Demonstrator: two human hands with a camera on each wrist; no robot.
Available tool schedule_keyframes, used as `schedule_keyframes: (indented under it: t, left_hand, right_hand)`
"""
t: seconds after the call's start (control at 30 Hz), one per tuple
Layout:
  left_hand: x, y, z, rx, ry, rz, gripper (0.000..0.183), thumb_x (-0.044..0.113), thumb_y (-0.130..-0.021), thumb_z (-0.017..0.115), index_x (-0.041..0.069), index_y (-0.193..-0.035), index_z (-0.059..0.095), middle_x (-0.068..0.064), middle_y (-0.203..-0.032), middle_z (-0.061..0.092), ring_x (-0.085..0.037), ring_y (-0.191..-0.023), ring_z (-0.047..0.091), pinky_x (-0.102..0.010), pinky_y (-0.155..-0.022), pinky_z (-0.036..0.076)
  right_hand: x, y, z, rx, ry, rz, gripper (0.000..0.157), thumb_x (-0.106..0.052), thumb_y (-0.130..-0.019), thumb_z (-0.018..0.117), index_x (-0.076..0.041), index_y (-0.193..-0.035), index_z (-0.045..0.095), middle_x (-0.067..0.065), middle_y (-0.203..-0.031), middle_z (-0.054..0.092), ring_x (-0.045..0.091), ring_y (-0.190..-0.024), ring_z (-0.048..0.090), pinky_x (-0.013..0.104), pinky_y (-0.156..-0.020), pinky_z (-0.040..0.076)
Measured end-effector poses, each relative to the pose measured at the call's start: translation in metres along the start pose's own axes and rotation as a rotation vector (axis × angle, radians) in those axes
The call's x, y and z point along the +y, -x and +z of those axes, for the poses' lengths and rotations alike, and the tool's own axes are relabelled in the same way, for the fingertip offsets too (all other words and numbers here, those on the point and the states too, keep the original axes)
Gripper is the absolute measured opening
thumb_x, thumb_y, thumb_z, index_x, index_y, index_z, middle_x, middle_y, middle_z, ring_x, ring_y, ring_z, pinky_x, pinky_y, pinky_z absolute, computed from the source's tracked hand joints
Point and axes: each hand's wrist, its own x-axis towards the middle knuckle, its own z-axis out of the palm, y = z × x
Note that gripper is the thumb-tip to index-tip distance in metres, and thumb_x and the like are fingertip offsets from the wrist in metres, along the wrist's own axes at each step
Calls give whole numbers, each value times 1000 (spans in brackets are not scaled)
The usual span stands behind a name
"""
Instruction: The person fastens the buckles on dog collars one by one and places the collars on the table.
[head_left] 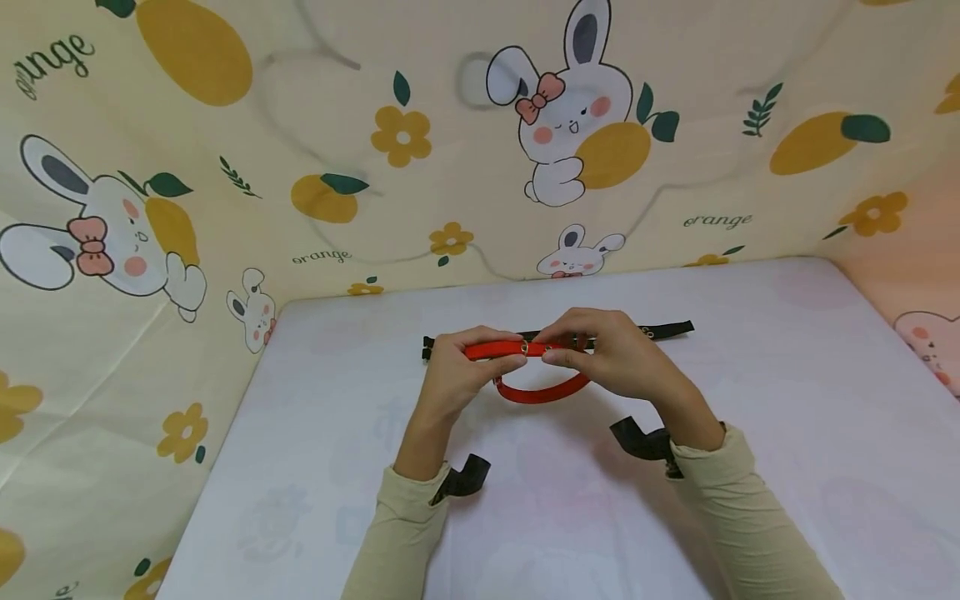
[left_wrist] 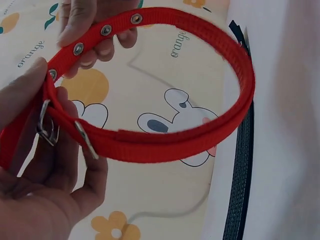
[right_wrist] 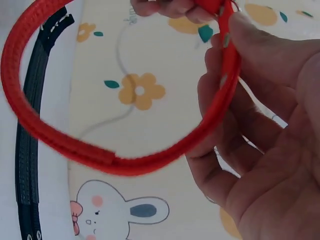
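Note:
A red collar (head_left: 542, 395) is bent into a loop between both hands, over the far half of the table. My left hand (head_left: 450, 375) pinches it at the metal buckle (left_wrist: 48, 125), thumb on one side and fingers on the other. With thumb and fingers my right hand (head_left: 621, 354) grips the strap end, where a row of metal eyelets (left_wrist: 106, 30) runs. In the left wrist view this end meets the buckle, and a metal keeper (left_wrist: 86, 140) crosses the band beside it. Both thumbs point toward each other, close together in the head view.
Behind the hands a black strap (head_left: 670, 331) with metal eyelets lies across the white table (head_left: 540, 517). A cloth wall (head_left: 465, 192) printed with rabbits and fruit rises at the back and sides. Black wrist mounts (head_left: 467, 477) stick out from both sleeves.

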Motion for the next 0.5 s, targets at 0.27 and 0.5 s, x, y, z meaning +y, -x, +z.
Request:
schedule_keyframes:
  t: [0.27,0.5]
  left_hand:
    - [2,2,3,105,-20,19,34,11,-78,85,8,-107,67,-14,-90,73,-19,-72,66,-26,-64,55]
    - [5,1,3,100,-15,55,54,10,-78,85,18,-126,61,-17,-98,74,-19,-80,68,-28,-71,55]
  right_hand:
    - [-4,-1,4,10,-18,-73,26,-22,-91,72,-24,-117,71,-11,-97,68,10,-82,57,27,-70,50]
    - [-4,-3,6,10,-45,-182,29,-13,-95,67,-21,-122,67,-8,-106,66,8,-89,56,25,-75,50]
